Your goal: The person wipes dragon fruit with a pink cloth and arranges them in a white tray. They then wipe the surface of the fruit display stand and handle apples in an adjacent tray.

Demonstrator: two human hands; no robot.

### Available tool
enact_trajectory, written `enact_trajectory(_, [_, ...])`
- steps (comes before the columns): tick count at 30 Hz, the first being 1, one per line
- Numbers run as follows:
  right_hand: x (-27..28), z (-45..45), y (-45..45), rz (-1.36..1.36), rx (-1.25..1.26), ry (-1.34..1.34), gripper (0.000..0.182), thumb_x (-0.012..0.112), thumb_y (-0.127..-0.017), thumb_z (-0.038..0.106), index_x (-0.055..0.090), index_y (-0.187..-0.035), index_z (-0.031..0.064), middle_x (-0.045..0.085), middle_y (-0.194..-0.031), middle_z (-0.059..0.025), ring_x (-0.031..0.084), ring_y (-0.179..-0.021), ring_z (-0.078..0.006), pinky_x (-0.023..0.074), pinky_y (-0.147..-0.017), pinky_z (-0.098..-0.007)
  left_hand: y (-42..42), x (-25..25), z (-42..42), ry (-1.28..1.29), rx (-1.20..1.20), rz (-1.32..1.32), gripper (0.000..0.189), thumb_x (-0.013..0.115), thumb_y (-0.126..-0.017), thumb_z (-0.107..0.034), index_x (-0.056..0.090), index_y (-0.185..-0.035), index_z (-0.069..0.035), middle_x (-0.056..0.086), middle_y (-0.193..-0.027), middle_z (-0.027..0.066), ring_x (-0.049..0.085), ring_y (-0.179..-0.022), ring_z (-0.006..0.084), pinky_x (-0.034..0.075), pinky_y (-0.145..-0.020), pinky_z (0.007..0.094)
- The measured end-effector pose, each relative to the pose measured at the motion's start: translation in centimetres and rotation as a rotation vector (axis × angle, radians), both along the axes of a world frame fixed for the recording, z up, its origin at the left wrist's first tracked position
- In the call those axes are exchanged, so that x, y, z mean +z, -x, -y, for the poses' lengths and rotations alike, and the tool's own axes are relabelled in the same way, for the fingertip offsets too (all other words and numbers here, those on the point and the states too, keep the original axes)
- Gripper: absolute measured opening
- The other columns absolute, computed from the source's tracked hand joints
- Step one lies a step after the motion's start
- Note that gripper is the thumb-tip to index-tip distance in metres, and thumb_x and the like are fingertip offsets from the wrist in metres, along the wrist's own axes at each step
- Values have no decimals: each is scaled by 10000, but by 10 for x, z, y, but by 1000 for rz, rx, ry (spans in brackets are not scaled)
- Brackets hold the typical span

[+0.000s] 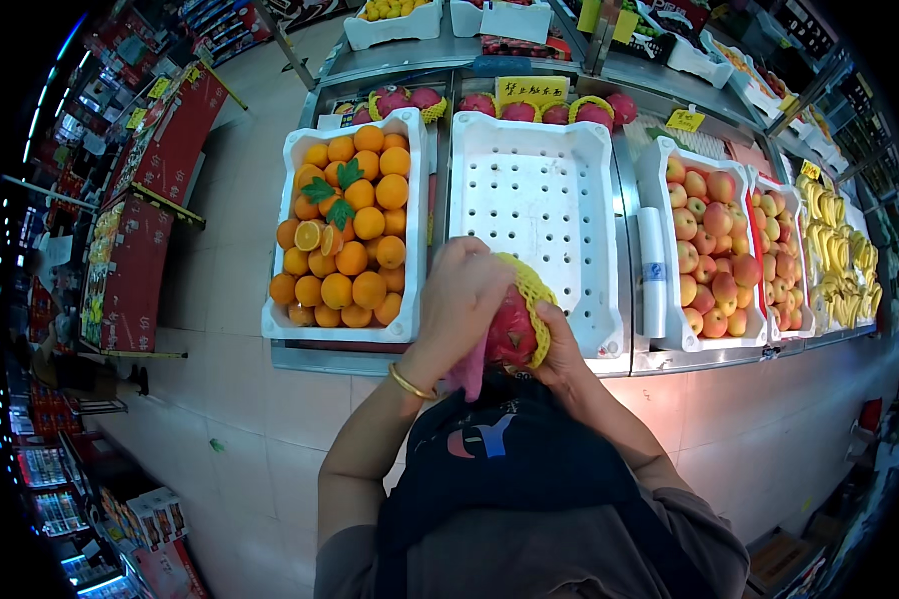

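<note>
In front of my apron, both hands are on a red dragon fruit (511, 329) partly sleeved in a yellow foam net (533, 288). My right hand (563, 344) grips the fruit through the net from the right. Over the fruit's left side is my left hand (464, 296), its fingers curled; a pink cloth (467, 373) hangs beneath its palm. My left fingertips are hidden behind the back of the hand. Just beyond lies a white foam crate (536, 187) with a perforated bottom. More dragon fruits (594, 114), several in yellow nets, line up behind it.
A crate of oranges (352, 258) stands to the left of the white crate. On the right are a roll of plastic bags (652, 273), crates of apples (715, 247) and bananas (831, 232). The metal stand edge (337, 357) runs before me. Red-sided shelves (138, 277) stand across the aisle.
</note>
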State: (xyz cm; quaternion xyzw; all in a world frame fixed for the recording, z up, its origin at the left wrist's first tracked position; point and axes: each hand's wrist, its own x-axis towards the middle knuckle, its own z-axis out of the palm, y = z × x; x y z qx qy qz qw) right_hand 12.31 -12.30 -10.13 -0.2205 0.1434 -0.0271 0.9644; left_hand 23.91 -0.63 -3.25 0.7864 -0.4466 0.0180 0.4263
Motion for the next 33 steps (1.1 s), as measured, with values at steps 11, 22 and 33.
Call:
enact_trajectory(11, [-7, 1, 2, -61, -3, 53, 554, 583, -927, 361, 428, -1381, 83, 573, -1273, -135, 596, -1150, -268, 520, -964, -435, -4, 1, 9, -119, -42, -3, 137, 685, -855, -178, 690, -913, -53, 571, -1018, 89, 577, -965, 264, 489, -797, 348])
enact_trajectory(22, [-15, 9, -9, -51, -59, -189, 526, 588, -954, 372, 455, -1369, 76, 596, -1236, -130, 606, -1115, -242, 522, -945, -394, 45, 4, 4, -35, -138, 319, 101, 706, -791, -123, 678, -884, -94, 554, -960, 45, 588, -883, 220, 486, -794, 332])
enact_trajectory(33, [-3, 14, -6, -2, -157, -11, 588, 616, -918, 388, 448, -1363, 42, 599, -1241, -142, 616, -1122, -256, 526, -956, -410, 26, -1, -36, 21, 118, 154, 133, 742, -793, -85, 722, -925, -90, 557, -970, 72, 573, -885, 228, 489, -735, 328])
